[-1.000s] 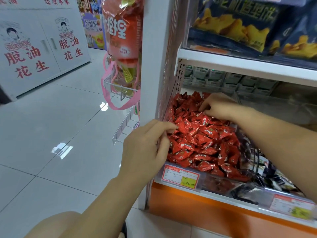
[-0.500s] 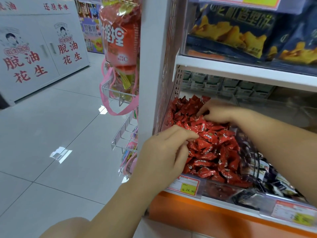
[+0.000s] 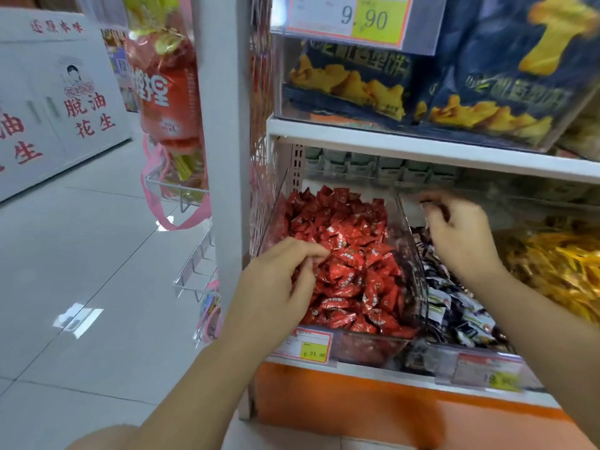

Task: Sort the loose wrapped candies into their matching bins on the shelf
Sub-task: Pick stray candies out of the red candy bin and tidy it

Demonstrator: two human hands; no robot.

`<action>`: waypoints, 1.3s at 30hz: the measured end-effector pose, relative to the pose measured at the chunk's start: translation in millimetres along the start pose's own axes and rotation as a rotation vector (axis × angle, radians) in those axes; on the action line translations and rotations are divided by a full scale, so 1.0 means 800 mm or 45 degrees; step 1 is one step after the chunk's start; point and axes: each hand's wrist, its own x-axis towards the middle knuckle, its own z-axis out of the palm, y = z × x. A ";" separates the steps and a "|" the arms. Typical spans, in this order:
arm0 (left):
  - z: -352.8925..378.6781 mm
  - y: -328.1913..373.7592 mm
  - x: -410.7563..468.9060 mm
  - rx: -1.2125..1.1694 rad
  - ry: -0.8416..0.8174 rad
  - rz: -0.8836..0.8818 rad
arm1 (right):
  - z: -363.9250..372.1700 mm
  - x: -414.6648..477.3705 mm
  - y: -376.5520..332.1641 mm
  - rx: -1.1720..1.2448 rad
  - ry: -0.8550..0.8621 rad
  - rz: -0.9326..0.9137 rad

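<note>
Both bare forearms come up from the bottom edge of my feed. Nearest is the orange shelf base panel (image 3: 357,397). Above it a white-and-orange price tag with a yellow 24.90 patch (image 3: 303,347) sits on the front lip of a clear plastic bin (image 3: 367,347). A second tag to its right is too blurred to read.

The left hand (image 3: 279,287) rests at the near left of that bin, on the heap of red foil-wrapped candies (image 3: 350,254). Its fingers are curled, with thumb and fingertips closed together right on the pile — I cannot tell if a candy is between them.

The right hand (image 3: 461,235) hovers higher and further in, just past the clear divider, over the next bin of black-and-white wrapped candies (image 3: 454,306). It is motion-blurred, fingers curled, pinching a small dark wrapped candy (image 3: 433,206) — print unreadable.

Right of that lies a heap of yellow wrapped sweets (image 3: 558,264). Pale green small boxes (image 3: 357,160) line the back of the shelf.

A white shelf board (image 3: 422,147) runs above the bins. On it stand dark blue snack bags printed with yellow biscuits (image 3: 357,82), under a 9.90 price tag (image 3: 350,17).

Left of the white upright post (image 3: 224,157), a red hanging snack bag (image 3: 165,92) sits over a white wire rack (image 3: 177,186). Far across the grey tiled floor (image 3: 81,254) stands a white cabinet with red characters (image 3: 65,108).
</note>
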 end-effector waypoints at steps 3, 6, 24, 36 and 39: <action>0.000 0.001 -0.003 0.007 0.008 0.000 | -0.009 -0.009 0.009 -0.135 -0.081 -0.038; -0.001 0.001 -0.004 0.004 0.014 0.010 | -0.009 -0.008 -0.016 -0.166 -0.157 -0.192; -0.015 -0.011 0.003 -0.053 -0.069 0.053 | 0.102 0.088 -0.057 -0.527 -1.579 -0.267; -0.013 -0.006 0.003 -0.015 -0.057 0.023 | 0.051 0.059 -0.067 -0.405 -1.617 -0.289; -0.012 -0.004 0.004 -0.002 -0.056 0.020 | 0.070 0.070 -0.068 -0.461 -1.469 -0.305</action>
